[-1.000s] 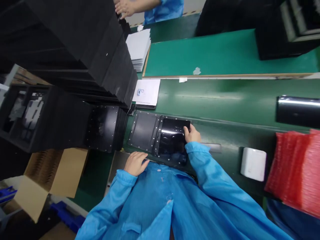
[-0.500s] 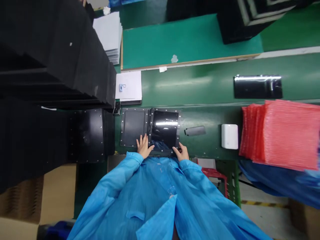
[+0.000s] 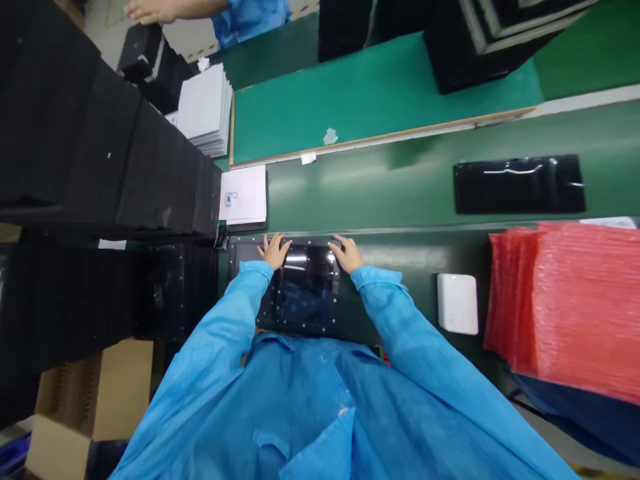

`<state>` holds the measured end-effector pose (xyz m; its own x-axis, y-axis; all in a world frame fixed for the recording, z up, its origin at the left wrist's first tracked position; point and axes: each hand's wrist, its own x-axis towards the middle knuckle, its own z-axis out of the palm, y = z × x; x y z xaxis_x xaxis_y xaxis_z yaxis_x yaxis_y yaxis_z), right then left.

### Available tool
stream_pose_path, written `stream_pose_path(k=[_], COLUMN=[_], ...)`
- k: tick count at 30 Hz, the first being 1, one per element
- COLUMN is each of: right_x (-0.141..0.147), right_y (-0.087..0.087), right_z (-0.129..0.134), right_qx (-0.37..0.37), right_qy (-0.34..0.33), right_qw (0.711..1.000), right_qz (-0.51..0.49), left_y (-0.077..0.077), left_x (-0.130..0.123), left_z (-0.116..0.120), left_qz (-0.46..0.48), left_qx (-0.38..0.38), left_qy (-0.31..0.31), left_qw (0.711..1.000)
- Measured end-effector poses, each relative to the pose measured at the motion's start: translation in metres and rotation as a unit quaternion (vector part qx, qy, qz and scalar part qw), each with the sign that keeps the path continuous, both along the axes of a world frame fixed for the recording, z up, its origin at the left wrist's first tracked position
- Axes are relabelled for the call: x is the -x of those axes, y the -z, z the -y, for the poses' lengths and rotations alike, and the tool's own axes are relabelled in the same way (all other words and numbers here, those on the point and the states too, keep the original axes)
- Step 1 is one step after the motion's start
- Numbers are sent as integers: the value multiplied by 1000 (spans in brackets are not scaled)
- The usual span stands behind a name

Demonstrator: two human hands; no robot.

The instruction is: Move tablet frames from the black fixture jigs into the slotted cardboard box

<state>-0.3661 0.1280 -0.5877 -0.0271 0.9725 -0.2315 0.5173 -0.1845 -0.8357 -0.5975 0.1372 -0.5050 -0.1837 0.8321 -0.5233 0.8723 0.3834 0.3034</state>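
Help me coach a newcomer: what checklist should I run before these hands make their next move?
1. Black panel lying over the frame's right half: ok.
2. Panel seated flush all round: cannot tell from this angle.
3. Right hand at the frame's far right corner: ok.
4. Left half clear of the left hand and sleeve: not ok, both overlap it in view.
5. White box apart from the right hand: ok.
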Motion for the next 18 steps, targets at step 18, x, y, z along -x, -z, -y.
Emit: stream_pose_path(k=[18], right_x=[32], right_y=[-13], right_z=[3], right_qx=[-223], right_qy=[-315], right_qw=[910], right_qz=[152], left_y=[37], left_x=[14], left_z=[185], left_qz=[122], left_qx=[-58], left_qy=[570], left_qw=[811])
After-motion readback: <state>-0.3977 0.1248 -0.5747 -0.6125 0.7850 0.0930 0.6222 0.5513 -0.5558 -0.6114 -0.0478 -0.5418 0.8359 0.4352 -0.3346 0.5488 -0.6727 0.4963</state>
